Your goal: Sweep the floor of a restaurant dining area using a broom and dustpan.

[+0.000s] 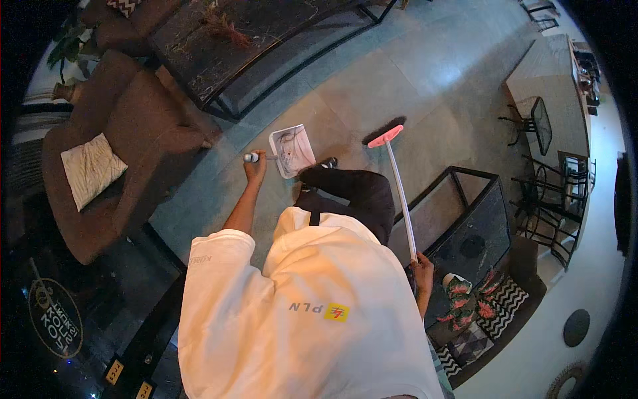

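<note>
My left hand (255,168) is closed around the grey handle of a dustpan, out in front of me to the left. The dustpan (294,151), pale with a white rim, is by my feet and holds some dark, hair-like debris. At my right side, my right hand (423,272) grips the pale pole of a broom. The pink broom head (385,136) with dark bristles rests on the tiled floor, to the right of the dustpan and apart from it.
A brown sofa (149,124) with a cushion (93,172) stands left. Ahead is a dark marble-topped table (199,65) on a metal frame. Another low dark table (473,244), with a potted plant (463,299) near it, is close at right. Metal chairs (543,189) and a counter (548,75) stand farther right.
</note>
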Action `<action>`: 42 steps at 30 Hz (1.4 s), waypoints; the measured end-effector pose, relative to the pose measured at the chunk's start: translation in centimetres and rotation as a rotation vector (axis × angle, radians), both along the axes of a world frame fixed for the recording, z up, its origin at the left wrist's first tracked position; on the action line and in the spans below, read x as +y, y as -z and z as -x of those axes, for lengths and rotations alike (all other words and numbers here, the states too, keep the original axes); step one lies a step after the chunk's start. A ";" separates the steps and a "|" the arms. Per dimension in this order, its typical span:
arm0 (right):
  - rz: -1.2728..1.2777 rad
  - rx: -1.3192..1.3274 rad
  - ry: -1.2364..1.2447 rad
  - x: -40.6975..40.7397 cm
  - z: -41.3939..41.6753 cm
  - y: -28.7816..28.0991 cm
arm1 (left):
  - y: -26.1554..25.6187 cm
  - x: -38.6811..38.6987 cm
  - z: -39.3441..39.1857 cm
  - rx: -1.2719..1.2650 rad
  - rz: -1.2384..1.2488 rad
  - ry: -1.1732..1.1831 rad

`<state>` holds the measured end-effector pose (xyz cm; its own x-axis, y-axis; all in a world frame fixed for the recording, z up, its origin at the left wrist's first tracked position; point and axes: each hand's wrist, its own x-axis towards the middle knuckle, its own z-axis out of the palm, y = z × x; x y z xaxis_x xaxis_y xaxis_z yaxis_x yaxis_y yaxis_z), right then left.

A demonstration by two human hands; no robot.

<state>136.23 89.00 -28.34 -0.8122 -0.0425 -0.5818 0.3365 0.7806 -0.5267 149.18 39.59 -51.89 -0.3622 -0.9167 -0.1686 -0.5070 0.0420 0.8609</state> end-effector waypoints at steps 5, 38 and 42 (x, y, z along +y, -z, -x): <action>-0.150 0.016 -0.185 -1.2 2.9 -1.5 | -1.7 -0.8 0.4 0.066 -0.161 -0.262; -0.429 0.287 -1.382 -22.6 27.9 -10.7 | -0.7 4.3 -5.2 0.307 -0.243 -0.863; -0.425 0.583 -1.336 -24.8 28.2 -9.9 | 0.2 3.9 -7.6 0.273 -0.279 -0.904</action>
<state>107.98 64.23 -18.49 -0.4290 -0.8281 -0.3607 -0.8885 0.4588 0.0033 156.77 43.50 -52.11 0.3972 -0.8078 -0.4355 -0.0305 -0.4859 0.8735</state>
